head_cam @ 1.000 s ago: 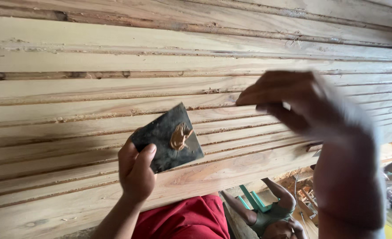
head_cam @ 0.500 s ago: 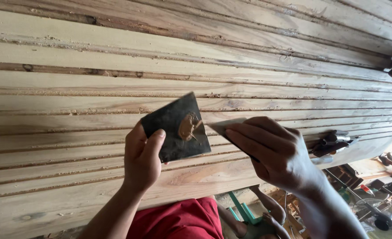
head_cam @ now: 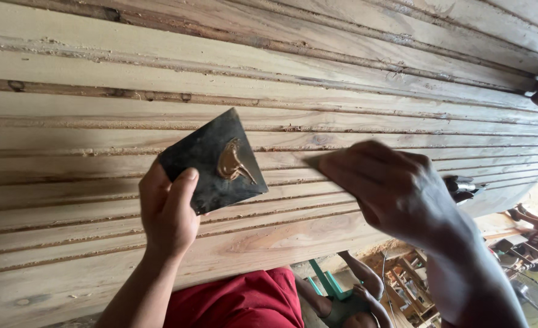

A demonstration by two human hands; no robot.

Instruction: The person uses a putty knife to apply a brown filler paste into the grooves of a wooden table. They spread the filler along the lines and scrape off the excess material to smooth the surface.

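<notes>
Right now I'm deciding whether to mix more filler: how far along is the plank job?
Done: nothing clearly filled; the plank seams look rough. In hand: left hand holds a dark plate with a small brown dab; right hand presses a plank. Left: most seams.

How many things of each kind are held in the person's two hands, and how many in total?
Dark square plate with brown paste, in left hand: 1
Pale flat blade, in right hand: 1
Total: 2
</notes>
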